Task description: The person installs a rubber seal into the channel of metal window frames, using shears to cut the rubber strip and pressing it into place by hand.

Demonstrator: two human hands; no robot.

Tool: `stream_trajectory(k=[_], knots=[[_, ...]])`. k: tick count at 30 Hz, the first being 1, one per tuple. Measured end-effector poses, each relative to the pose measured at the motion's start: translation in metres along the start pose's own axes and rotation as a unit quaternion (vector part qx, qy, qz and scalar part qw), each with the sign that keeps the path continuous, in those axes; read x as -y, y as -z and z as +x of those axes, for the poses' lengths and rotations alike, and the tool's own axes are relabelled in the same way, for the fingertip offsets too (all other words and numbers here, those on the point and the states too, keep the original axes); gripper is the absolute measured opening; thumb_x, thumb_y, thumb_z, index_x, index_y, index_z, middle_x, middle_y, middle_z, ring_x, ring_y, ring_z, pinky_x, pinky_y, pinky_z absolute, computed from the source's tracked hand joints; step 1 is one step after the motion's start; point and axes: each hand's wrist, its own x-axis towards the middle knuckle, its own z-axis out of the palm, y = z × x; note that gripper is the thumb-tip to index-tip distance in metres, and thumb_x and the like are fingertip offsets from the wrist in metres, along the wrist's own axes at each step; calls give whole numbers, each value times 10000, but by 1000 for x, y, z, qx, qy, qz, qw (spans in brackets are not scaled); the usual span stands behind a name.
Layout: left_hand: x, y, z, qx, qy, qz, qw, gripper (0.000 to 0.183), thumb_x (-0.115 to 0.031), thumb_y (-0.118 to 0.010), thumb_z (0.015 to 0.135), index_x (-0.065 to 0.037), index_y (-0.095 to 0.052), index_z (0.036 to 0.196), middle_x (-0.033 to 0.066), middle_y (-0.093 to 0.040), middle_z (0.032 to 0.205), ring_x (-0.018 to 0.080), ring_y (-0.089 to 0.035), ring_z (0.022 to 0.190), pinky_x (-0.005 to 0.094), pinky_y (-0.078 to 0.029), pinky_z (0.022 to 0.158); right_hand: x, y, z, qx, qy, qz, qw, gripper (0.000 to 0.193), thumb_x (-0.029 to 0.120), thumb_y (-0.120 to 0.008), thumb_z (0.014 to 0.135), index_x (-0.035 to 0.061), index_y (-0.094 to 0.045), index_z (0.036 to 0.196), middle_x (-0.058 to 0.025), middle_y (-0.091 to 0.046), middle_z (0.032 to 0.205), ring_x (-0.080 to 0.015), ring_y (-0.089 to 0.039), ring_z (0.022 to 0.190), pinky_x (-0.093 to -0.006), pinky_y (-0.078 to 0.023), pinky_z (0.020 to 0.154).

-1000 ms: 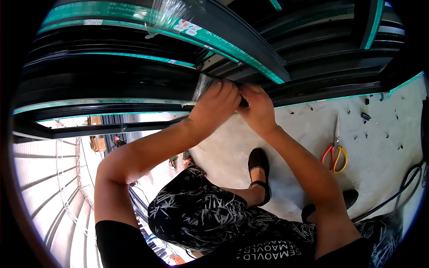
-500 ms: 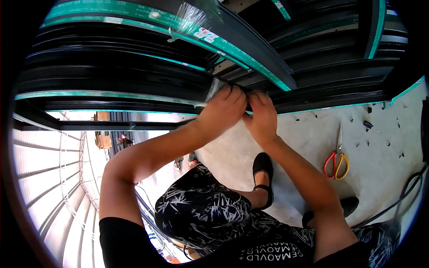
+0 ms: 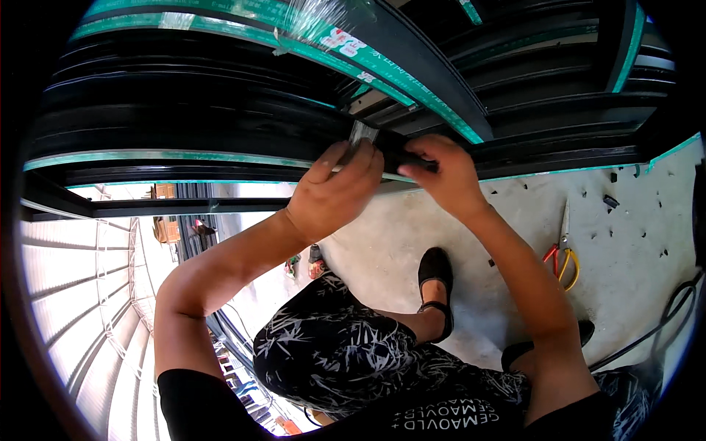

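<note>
A long black profile with a green film edge runs across in front of me. A strip of clear plastic tape lies across it near its right part. My left hand is closed over the profile's near edge, its fingertips against the lower end of the tape. Just to the right, my right hand has thumb and forefinger pinched around the end of a short dark strip. That strip lies along the profile, and its left part is hidden behind my left fingers.
More black profiles with green film are stacked beyond, partly wrapped in clear film. Scissors with red and yellow handles lie on the concrete floor among black scraps. A black cable curves at right; a power tool stands near my knee.
My hands have moved apart: the left went left and down, the right slightly right. The clear tape now shows more upright above my left fingers, and the dark strip is visible between my hands.
</note>
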Motion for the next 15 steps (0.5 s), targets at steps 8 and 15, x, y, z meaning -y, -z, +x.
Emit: stream_trajectory(k=[8,15], knots=[[-8,-3,-1,-7,49,-23,998,284,-133,-624,804,-116,-705,1076,-18,-631,1157,127,-550,1217,403,-376,1115,3,1,24,41,106,-53,992,494,158,-764,855,21,-589,1296,-146,-658,1187,-218,-635,1083,-312,-502,917],[-17,2,-10,14,102,-38,994,268,-136,-617,825,-128,-708,1077,-20,-634,1196,130,-543,1266,424,-314,1156,2,-1,53,238,-101,196,946,561,294,-737,901,26,-559,1360,-87,-654,1233,-144,-558,1138,-303,-435,1007]])
